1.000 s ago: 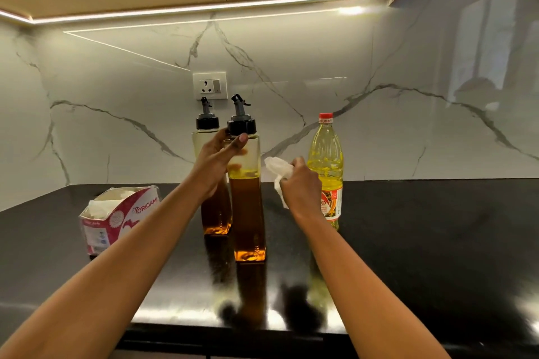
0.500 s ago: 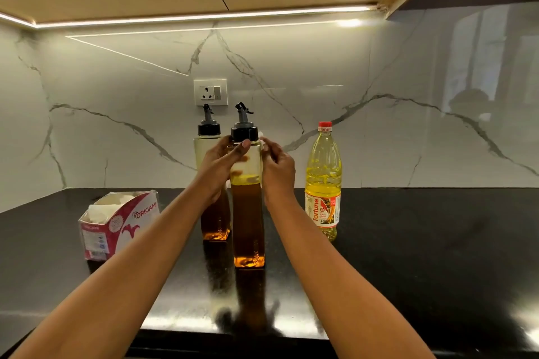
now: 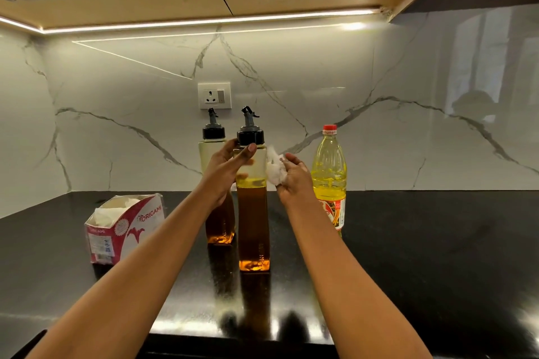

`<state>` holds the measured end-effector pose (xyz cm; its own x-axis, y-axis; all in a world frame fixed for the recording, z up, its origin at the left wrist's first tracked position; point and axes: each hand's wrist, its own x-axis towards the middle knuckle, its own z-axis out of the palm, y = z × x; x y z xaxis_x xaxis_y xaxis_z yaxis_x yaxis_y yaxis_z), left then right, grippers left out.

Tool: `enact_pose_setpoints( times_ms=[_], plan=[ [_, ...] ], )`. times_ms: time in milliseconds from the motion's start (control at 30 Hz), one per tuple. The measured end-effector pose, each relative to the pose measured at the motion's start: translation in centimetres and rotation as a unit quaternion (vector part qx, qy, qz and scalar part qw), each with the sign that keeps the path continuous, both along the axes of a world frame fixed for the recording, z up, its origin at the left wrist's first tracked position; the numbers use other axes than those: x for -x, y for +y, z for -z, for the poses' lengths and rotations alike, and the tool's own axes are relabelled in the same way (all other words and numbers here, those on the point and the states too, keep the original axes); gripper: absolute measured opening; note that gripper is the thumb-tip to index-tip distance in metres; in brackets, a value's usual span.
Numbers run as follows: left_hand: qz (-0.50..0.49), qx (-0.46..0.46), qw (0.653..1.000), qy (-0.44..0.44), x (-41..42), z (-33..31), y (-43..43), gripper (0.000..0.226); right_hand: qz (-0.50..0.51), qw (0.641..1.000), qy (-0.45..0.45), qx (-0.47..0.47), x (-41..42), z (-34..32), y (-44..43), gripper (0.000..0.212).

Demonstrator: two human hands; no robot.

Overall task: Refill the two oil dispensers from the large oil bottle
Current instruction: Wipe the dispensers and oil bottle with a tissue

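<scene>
The left hand (image 3: 226, 167) is curled round the upper part of the nearer oil dispenser (image 3: 253, 227). Its thumb lies across the front just under the black cap, and the other fingers show dimly through the clear wall behind. The right hand (image 3: 293, 176) is closed around a crumpled white tissue (image 3: 275, 169), holding it at the dispenser's right shoulder. The wad sits right against the side wall there, though I can't say for certain that it touches.

That nearer dispenser stands upright on the black counter (image 3: 437, 242) between the two forearms. It is filled with dark amber oil up to a paler yellow band, with clear space above, and its pour spout is on. The second oil dispenser (image 3: 214, 144) stands upright just behind it and to the left, also capped with a spout. Its middle is hidden by the left hand, and amber oil shows in its lower half.

The large oil bottle (image 3: 329, 172) stands upright just right of the right hand, close to the wall. It holds yellow oil, its red cap is on, and the right wrist covers part of its label. Well to the left sits an open red-and-white tissue box (image 3: 122, 227), tilted, with white tissues showing in the opening. Behind everything is a marble-look backsplash (image 3: 408, 81) with a wall socket (image 3: 214, 95) above the dispensers, lit by a light strip (image 3: 204, 22) under the cabinets.
</scene>
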<state>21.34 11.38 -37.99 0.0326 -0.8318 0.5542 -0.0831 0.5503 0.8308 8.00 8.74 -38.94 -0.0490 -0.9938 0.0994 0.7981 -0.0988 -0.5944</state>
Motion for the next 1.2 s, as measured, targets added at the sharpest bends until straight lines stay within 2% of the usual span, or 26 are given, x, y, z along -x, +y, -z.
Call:
enact_pose_setpoints(
  times_ms=[100,200,300,367,433,500,533,600,667,733,833,900,967,1033,1100,1200],
  plan=[
    [-0.006,0.002,1.0,0.005,0.0,0.0,0.0,0.027,0.109,0.984,0.136,0.029,-1.5,0.1,0.4,0.022],
    [-0.012,0.004,1.0,0.0,-0.2,0.1,-0.1,0.025,0.178,0.969,0.163,0.046,-1.9,0.6,1.2,0.016],
    [-0.012,0.007,1.0,-0.008,0.0,0.1,0.1,0.015,0.19,0.957,0.203,0.08,-1.9,1.9,2.7,0.01],
    [-0.013,0.005,1.0,-0.011,0.0,0.0,0.2,0.012,0.169,0.941,0.268,0.116,-2.0,3.6,4.4,0.019],
    [-0.006,-0.001,1.0,-0.01,-0.1,-0.1,0.4,0.017,0.099,0.925,0.345,0.128,-1.9,6.0,5.7,0.039],
    [0.0,-0.006,1.0,-0.011,-0.1,-0.1,0.4,0.035,0.012,0.906,0.413,0.091,-1.7,7.9,6.0,0.069],
    [-0.001,-0.008,1.0,-0.01,-0.1,-0.1,0.3,0.036,-0.028,0.901,0.429,0.061,-1.6,8.2,5.9,0.077],
    [-0.002,-0.015,1.0,-0.001,0.0,-0.3,0.4,0.033,-0.083,0.905,0.413,0.063,-1.4,6.8,5.9,0.087],
    [-0.002,-0.027,1.0,0.001,0.1,-0.5,0.5,0.039,-0.077,0.918,0.371,0.121,-1.3,3.4,5.4,0.093],
    [0.002,-0.043,0.999,0.003,0.1,-0.6,0.6,0.041,-0.069,0.926,0.329,0.173,-1.2,-0.4,5.0,0.09],
    [0.005,-0.053,0.999,0.01,-0.2,-0.7,0.5,0.039,-0.054,0.903,0.367,0.219,-1.1,-1.5,4.6,0.091],
    [-0.001,-0.057,0.998,0.007,-0.2,-0.8,0.4,0.047,-0.068,0.874,0.443,0.186,-0.7,2.3,4.7,0.09],
    [0.009,-0.068,0.998,0.013,-0.2,-1.0,0.5,0.06,-0.146,0.848,0.5,0.101,0.1,7.6,5.2,0.087],
    [0.014,-0.078,0.997,0.015,0.1,-1.2,0.7,0.067,-0.226,0.833,0.505,0.025,0.6,10.3,5.6,0.082],
    [0.012,-0.08,0.997,0.013,0.3,-1.2,0.8,0.069,-0.246,0.86,0.446,0.025,0.6,8.8,5.3,0.082],
    [0.0,-0.081,0.997,0.009,0.2,-1.1,0.7,0.059,-0.179,0.913,0.349,0.113,-0.2,2.5,4.2,0.088]
  ],
)
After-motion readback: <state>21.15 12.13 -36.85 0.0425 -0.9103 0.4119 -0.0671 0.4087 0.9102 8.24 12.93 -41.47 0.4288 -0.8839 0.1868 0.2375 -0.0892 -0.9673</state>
